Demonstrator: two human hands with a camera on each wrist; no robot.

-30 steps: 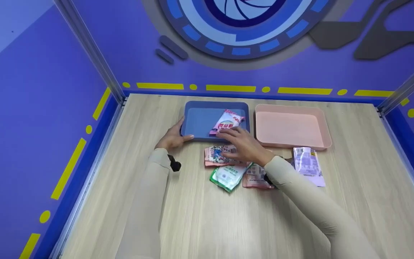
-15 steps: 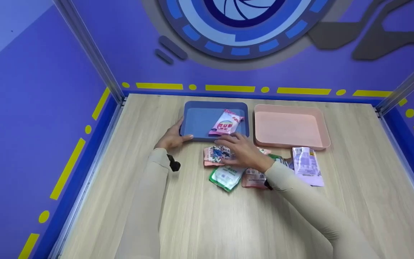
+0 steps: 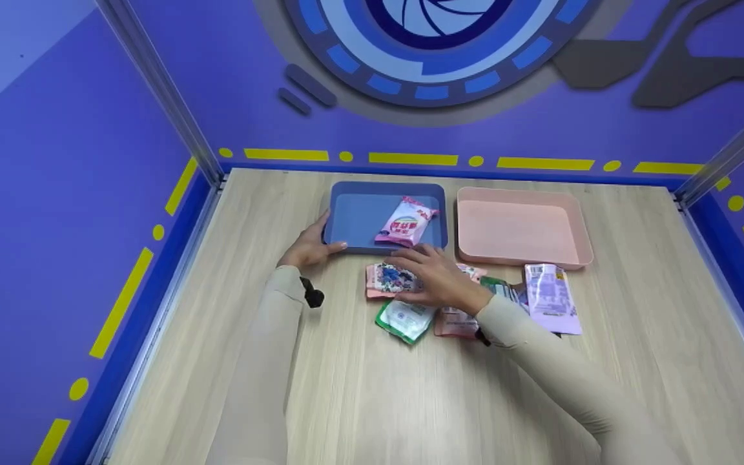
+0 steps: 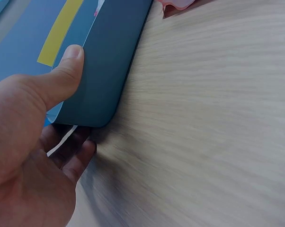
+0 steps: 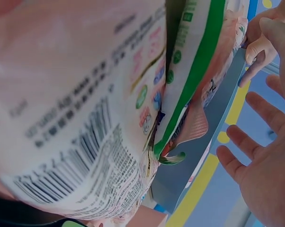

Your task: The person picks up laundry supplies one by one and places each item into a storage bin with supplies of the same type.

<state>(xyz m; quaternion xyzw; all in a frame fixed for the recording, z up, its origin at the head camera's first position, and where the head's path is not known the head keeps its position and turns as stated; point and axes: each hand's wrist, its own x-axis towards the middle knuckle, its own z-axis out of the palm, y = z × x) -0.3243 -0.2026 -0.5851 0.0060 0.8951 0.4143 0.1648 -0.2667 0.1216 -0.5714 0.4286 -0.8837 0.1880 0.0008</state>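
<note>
At the front left corner of the blue tray (image 3: pixel 356 223), my left hand (image 3: pixel 307 250) grips the wall, thumb in front and fingers round the side. The left wrist view has the thumb (image 4: pixel 69 71) against the tray wall (image 4: pixel 104 71). A pink and white packet (image 3: pixel 407 223) lies in this tray. My right hand (image 3: pixel 440 278), fingers spread and slightly bent, hovers over a floral packet (image 3: pixel 385 279) just before the tray. Nothing is between its fingers in the right wrist view, where a barcoded packet (image 5: pixel 85 123) fills the left side.
Right of the blue tray stands a pink tray (image 3: pixel 520 226). A green-edged white packet (image 3: pixel 405 321), a pink packet (image 3: pixel 456 323), a dark green packet (image 3: pixel 500 287) and a lilac packet (image 3: pixel 551 300) lie on the wooden table (image 3: pixel 411 400). Purple walls (image 3: pixel 172 129) enclose it.
My right hand has drawn back slightly from the pink and white packet, toward the front, uncovering its lower edge. The left hand stays on the blue tray.
</note>
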